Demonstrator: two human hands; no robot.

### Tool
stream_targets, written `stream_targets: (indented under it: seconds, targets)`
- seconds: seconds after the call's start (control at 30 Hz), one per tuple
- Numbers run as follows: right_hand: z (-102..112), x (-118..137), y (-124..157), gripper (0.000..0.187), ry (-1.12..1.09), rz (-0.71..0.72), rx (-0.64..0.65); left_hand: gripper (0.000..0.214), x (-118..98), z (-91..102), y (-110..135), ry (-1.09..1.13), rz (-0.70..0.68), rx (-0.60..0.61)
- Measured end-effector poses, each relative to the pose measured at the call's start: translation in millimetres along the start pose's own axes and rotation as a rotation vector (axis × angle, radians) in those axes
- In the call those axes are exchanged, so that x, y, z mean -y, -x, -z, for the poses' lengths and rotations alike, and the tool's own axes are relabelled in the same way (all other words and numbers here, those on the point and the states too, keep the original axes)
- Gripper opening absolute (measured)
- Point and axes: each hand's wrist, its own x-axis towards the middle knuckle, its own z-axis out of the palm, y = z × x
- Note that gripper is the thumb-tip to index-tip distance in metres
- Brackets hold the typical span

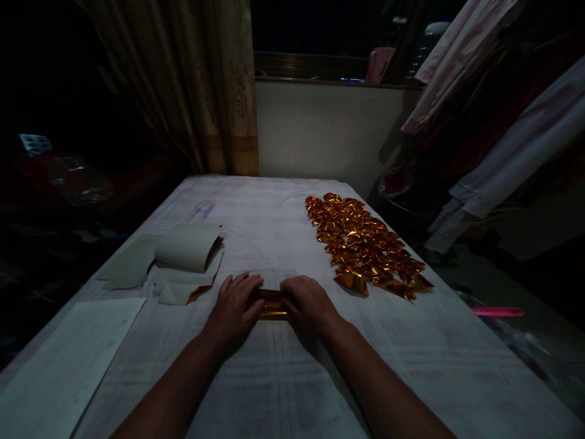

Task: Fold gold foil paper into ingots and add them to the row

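2 ends of the gold foil (273,311) at centre frame sit pinched under our left hand (235,302) and right hand (307,300). We judge it light, crinkly and tear-prone.

Dim room — beige curtain (205,91), dark window (320,24), white wall (320,128) behind

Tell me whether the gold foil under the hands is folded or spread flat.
Folded: the gold foil shows only as a narrow strip between the left hand and right hand, both pressing on it.
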Motion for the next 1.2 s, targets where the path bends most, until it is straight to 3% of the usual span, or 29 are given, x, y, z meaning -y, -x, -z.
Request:
stream_targets:
  seconds: [0.13,0.33,0.47,0.7,1.03,1.2]
  targets:
    - [1,-1,1,0.017,-0.080,-0.063,-0.001,0.026,-3,2.7,0,0.022,0.011,0.035]
    - [-8,-7,0,0.022,-0.377,-0.062,-0.164,0.048,1,-1.2,0,-0.009,-0.003,0.036]
    - [-10,-8,-3,0.022,-0.468,-0.108,-0.201,0.049,1,-1.3,1,-0.008,-0.021,0.024]
    - [-11,-10,-2,0.028,-0.641,-0.184,-0.190,0.023,-8,5.3,-2,0.097,0.012,-0.117]
    - [-17,-16,-3,0.025,-0.736,-0.282,-0.156,0.017,-12,14.5,-5,0.276,0.193,-0.125]
    - [-7,-17,-3,0.027,-0.621,-0.311,-0.121,0.019,-7,9.3,-4,0.394,0.265,-0.082]
